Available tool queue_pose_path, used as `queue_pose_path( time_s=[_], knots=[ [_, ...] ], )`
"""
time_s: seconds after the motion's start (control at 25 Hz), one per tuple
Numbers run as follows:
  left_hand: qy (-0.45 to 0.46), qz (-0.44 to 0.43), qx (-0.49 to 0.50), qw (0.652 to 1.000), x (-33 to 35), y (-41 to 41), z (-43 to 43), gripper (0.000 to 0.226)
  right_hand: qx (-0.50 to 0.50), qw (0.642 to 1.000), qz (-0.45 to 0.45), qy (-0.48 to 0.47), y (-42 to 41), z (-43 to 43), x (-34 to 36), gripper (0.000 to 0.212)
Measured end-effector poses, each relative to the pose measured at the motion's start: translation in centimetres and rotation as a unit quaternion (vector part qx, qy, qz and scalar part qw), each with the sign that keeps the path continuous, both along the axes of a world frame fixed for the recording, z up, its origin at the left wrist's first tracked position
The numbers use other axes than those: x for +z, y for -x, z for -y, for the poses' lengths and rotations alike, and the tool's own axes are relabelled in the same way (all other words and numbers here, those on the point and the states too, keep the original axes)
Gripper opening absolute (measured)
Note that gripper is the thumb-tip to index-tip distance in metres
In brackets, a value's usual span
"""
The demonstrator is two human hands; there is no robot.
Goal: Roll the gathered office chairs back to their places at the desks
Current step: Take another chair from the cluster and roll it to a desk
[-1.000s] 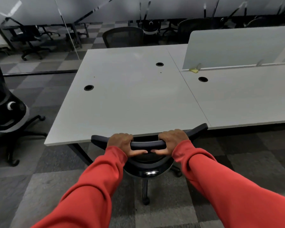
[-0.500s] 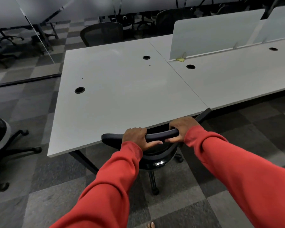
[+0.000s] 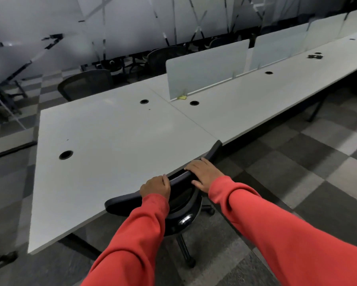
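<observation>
A black office chair [image 3: 124,201] stands at the near edge of the white desk [image 3: 111,131], its seat tucked beneath the top and its curved backrest rail against the edge. My left hand [image 3: 156,185] grips the rail near its middle, fingers curled over the top. Just to the right, my right hand [image 3: 206,174] holds the same rail, fingers laid over it and thumb underneath. The chair's column and a caster [image 3: 191,263] show below my arms.
Another black mesh chair [image 3: 84,83] sits at the desk's far side. Frosted divider panels [image 3: 206,67] stand along the middle of the desk row, which runs off to the right. More chairs crowd the glass wall behind. A dark desk leg [image 3: 84,246] slants down at lower left.
The chair has rolled forward until its backrest meets the desk edge. My view has swung to the right, so the desk row now stretches away rightward. Both hands stay on the rail.
</observation>
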State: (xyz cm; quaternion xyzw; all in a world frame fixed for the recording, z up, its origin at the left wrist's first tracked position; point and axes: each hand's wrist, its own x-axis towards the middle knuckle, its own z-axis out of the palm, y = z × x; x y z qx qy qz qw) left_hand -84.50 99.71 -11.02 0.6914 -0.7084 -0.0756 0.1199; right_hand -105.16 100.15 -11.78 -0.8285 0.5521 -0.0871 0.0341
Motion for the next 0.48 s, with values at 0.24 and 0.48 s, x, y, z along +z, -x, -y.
queue_pose_path(
  time_s=[0.24,0.48],
  knots=[
    [0.017,0.009,-0.131,0.991,-0.1,8.7,-2.6,0.057,-0.091,0.995,0.037,-0.019,4.6,-6.6,0.4,0.060],
    [0.022,0.079,-0.326,0.942,0.7,21.7,-10.9,0.063,-0.269,0.959,-0.004,0.085,14.2,-17.9,-0.3,0.052]
  ],
)
